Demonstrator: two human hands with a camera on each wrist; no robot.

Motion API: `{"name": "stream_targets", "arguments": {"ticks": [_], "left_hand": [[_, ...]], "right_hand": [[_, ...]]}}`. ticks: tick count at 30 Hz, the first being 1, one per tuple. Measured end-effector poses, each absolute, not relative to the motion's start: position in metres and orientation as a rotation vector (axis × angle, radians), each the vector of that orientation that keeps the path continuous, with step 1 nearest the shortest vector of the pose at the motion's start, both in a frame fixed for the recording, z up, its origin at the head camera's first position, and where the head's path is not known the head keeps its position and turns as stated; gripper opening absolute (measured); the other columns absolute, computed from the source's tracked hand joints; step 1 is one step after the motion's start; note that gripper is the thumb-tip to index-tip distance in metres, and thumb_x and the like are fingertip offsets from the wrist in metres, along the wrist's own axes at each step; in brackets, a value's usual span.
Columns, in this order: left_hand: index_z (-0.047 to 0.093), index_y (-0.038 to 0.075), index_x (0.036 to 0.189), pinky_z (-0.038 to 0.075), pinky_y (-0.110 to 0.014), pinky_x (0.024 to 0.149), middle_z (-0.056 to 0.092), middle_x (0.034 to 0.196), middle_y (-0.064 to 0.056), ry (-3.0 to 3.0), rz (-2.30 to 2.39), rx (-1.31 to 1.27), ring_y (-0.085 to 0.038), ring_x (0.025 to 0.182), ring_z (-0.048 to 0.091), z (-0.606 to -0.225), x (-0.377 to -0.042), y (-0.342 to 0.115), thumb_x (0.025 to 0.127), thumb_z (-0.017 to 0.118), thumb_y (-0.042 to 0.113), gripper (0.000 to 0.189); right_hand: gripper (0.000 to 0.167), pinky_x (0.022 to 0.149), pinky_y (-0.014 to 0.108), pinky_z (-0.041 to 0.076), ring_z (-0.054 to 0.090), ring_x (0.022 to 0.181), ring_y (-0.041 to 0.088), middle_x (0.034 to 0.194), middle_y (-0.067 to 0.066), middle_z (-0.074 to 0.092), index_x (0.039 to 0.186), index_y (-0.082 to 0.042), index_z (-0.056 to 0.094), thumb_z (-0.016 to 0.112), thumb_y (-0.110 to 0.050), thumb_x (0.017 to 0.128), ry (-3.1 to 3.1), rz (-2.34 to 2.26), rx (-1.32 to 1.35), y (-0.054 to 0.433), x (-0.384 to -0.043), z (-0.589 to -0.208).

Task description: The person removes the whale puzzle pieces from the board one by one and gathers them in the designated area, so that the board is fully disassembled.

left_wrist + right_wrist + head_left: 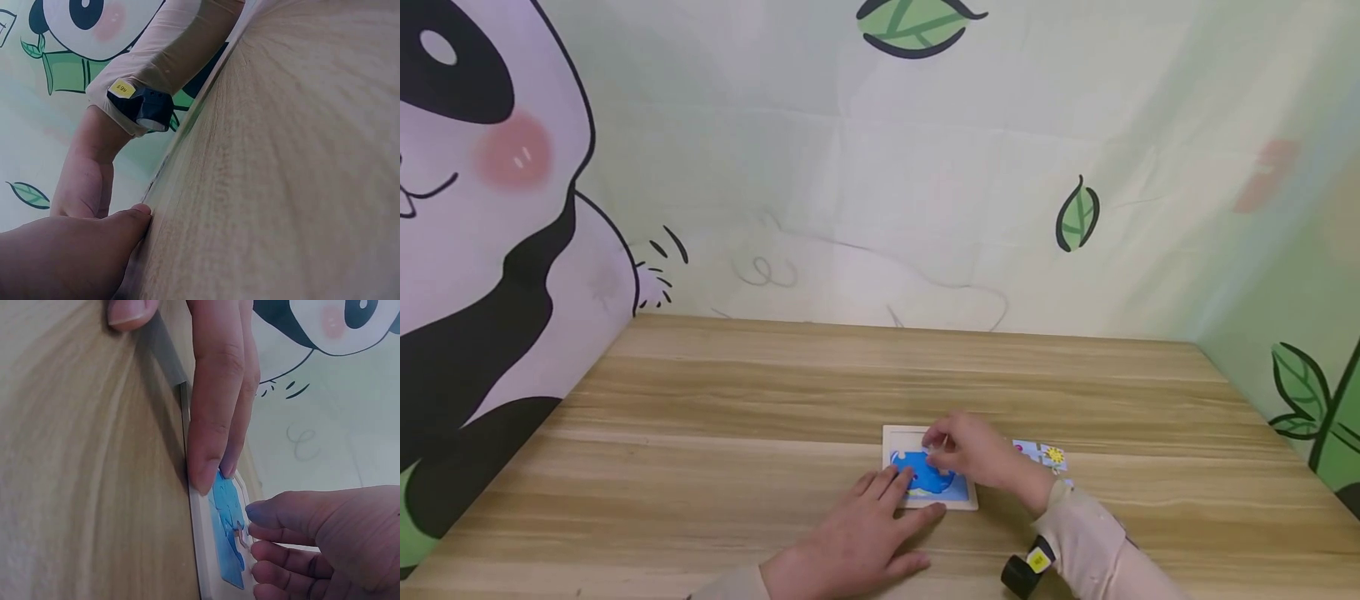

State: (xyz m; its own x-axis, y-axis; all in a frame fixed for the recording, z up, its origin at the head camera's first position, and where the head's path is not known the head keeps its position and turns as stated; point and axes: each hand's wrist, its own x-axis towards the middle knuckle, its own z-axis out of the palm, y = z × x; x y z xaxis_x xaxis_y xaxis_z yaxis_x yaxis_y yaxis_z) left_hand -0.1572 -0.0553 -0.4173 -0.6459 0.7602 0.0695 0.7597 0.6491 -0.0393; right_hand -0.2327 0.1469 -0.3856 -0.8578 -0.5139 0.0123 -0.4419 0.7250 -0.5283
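Note:
A small jigsaw puzzle lies in its pale wooden tray, with a blue picture filling its lower part. My left hand rests on the near left of it, fingers spread, fingertips on the blue part and thumb at the near edge. Over the upper part of the tray, my right hand pinches a small pale puzzle piece, mostly hidden by the fingers. The right wrist view shows the right thumb and curled fingers just above the tray, close to gaps in the blue picture.
Several loose puzzle pieces, one with a yellow sun, lie right of the tray, partly behind the right forearm. A black wrist camera hangs at the right sleeve. The wooden table meets a painted wall at its back edge.

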Motion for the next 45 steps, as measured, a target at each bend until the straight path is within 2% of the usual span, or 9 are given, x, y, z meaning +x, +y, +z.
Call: {"name": "stream_targets", "arguments": {"ticks": [24, 33, 45], "left_hand": [[0.039, 0.038, 0.145, 0.038, -0.049, 0.11, 0.039, 0.152, -0.014, -2.843, -0.023, -1.292, -0.033, 0.139, 0.039, -0.4145, -0.1583, -0.0547, 0.097, 0.031, 0.061, 0.054], [0.041, 0.037, 0.144, 0.039, -0.049, 0.109, 0.041, 0.15, -0.015, -2.809, -0.015, -1.283, -0.034, 0.138, 0.041, -0.4156, -0.1578, -0.0553, 0.097, 0.033, 0.061, 0.054], [0.039, 0.037, 0.145, 0.039, -0.049, 0.109, 0.041, 0.151, -0.013, -2.827, -0.017, -1.299, -0.033, 0.139, 0.04, -0.4137, -0.1583, -0.0552, 0.097, 0.031, 0.061, 0.054]], "right_hand": [[0.01, 0.066, 0.02, 0.046, 0.051, 0.078, 0.013, 0.085, 0.0, 0.058, 0.096, -0.008, 0.064, 0.069, -0.011, 0.087, 2.781, -0.845, -0.656, 0.1421, -0.2351, -0.3892], [0.011, 0.064, 0.018, 0.046, 0.052, 0.074, 0.012, 0.082, 0.001, 0.058, 0.095, -0.005, 0.061, 0.068, -0.008, 0.087, 2.74, -0.901, -0.69, 0.1436, -0.2364, -0.3866], [0.01, 0.07, 0.019, 0.048, 0.052, 0.077, 0.012, 0.084, -0.001, 0.06, 0.099, -0.006, 0.065, 0.067, -0.007, 0.088, 2.733, -0.924, -0.739, 0.1463, -0.2362, -0.3904]]}}
